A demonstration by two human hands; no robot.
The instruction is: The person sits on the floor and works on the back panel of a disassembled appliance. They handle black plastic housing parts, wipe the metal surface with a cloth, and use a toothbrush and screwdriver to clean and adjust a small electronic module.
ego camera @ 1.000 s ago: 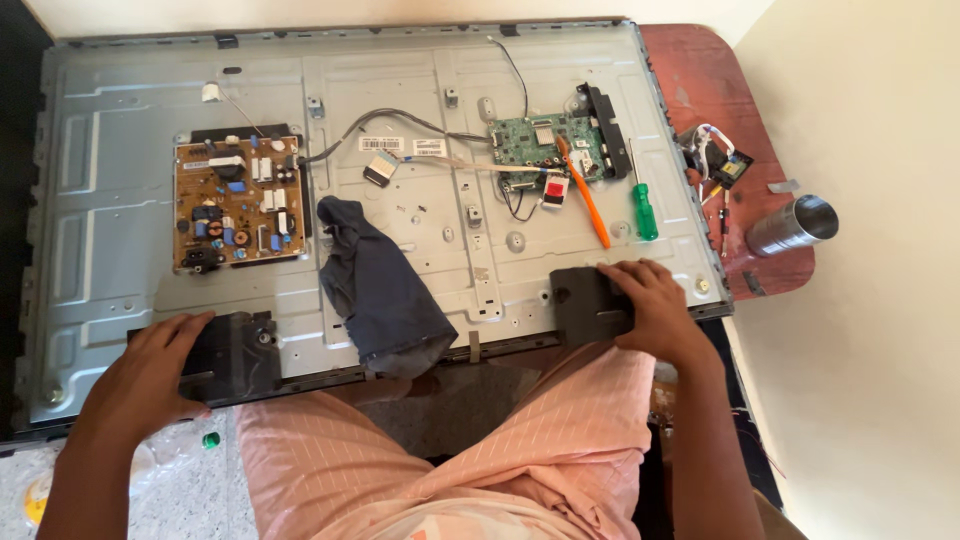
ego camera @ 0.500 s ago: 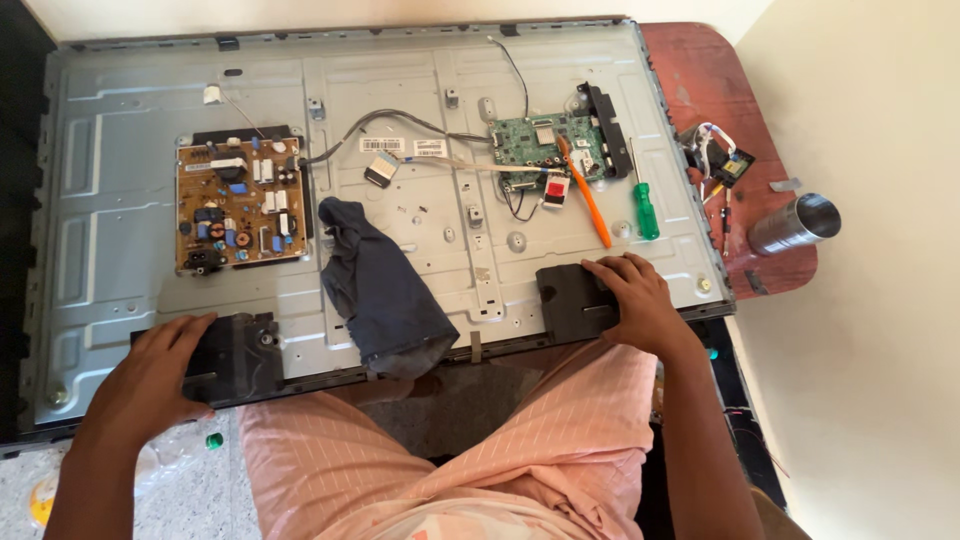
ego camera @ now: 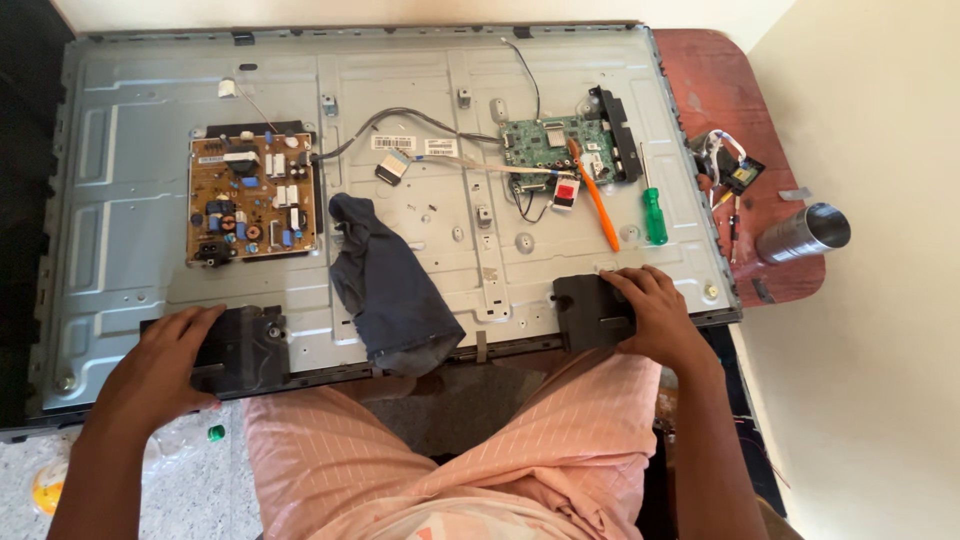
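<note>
Along the panel edge, left hand and right hand each grip 1 black speaker; a careless tug could strain hidden wires.

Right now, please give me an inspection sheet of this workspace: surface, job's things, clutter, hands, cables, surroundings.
Surface: grey metal back panel of a flat screen, lying flat on a reddish table.
Job's things: two black speaker boxes, left and right, at the panel's near edge.
Clutter: dark cloth, orange tool, green screwdriver, metal cup.
Hands: left hand rests on the left box; right hand on the right box.
Cables: grey cable between the brown board and the green board.
Surroundings: pale wall.
</note>
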